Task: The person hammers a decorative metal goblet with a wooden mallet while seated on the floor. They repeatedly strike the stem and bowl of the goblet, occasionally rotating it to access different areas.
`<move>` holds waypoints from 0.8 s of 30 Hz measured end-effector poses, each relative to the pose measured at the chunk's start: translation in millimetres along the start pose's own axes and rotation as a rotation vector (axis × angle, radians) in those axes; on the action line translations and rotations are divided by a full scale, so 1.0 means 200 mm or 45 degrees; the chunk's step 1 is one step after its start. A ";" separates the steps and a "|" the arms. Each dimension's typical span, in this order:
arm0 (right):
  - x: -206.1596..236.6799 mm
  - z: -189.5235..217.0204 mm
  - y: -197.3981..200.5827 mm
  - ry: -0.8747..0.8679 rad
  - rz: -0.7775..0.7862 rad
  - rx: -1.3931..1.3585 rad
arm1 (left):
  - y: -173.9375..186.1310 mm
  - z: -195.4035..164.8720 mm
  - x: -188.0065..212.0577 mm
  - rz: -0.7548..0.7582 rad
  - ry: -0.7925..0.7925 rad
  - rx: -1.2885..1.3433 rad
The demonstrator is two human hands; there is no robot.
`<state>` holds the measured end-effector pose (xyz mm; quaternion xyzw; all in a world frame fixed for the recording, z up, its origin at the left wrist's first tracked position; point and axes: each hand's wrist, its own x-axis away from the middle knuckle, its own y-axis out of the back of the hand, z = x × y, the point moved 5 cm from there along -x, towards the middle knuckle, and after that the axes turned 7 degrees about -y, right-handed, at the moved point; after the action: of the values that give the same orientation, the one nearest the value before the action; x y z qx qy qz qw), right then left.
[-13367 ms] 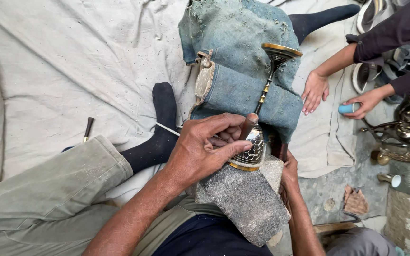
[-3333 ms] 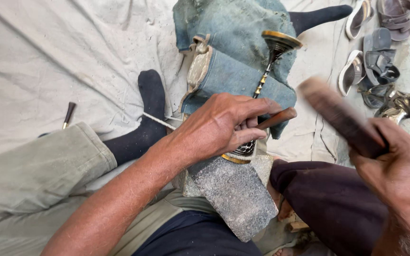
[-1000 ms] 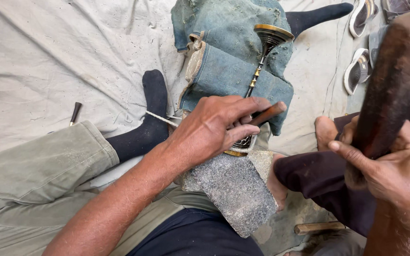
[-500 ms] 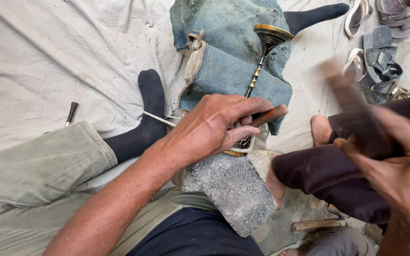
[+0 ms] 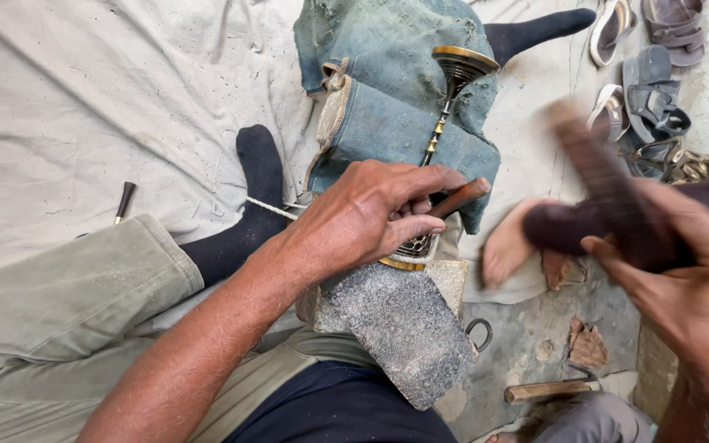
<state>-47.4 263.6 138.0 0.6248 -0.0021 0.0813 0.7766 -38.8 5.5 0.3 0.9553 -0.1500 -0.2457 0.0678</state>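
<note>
Brass goblet [image 5: 441, 123] lies on the stone block [image 5: 404, 328], its patterned base partly worked; left hand [image 5: 371, 215] clamps a punch [image 5: 457, 198] on it. Right hand [image 5: 683, 287] grips a blurred mallet [image 5: 596, 176] (mid-swing, apparently), so I judge chasing unfinished.

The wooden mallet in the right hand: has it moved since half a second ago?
Yes. The mallet in the right hand has swung left, closer to the stone block, where the left hand holds a chisel.

The left hand [image 5: 371, 217] grips a wooden-handled tool [image 5: 461, 197] against a brass piece [image 5: 408, 250] on a stone block [image 5: 404, 328]. The right hand [image 5: 691, 287] holds a blurred wooden mallet [image 5: 601, 180].
</note>
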 end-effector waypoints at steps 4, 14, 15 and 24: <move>0.01 0.00 0.01 -0.324 -0.225 -0.871 | 0.00 0.00 0.01 -0.015 0.010 0.001; 0.26 0.01 -0.12 -0.128 -0.180 -0.870 | 0.09 -0.09 0.28 -0.264 0.191 0.159; 0.32 0.00 -0.19 0.004 -0.194 -1.185 | 0.11 -0.10 0.36 -0.277 0.241 0.121; 0.42 -0.07 -0.82 0.092 -0.470 -1.790 | -0.21 -0.34 0.85 0.489 0.595 0.661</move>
<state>54.6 254.3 -15.8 -0.0346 0.0772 -0.0510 0.9951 146.7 -5.8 -25.9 0.9254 -0.3635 0.0415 -0.0987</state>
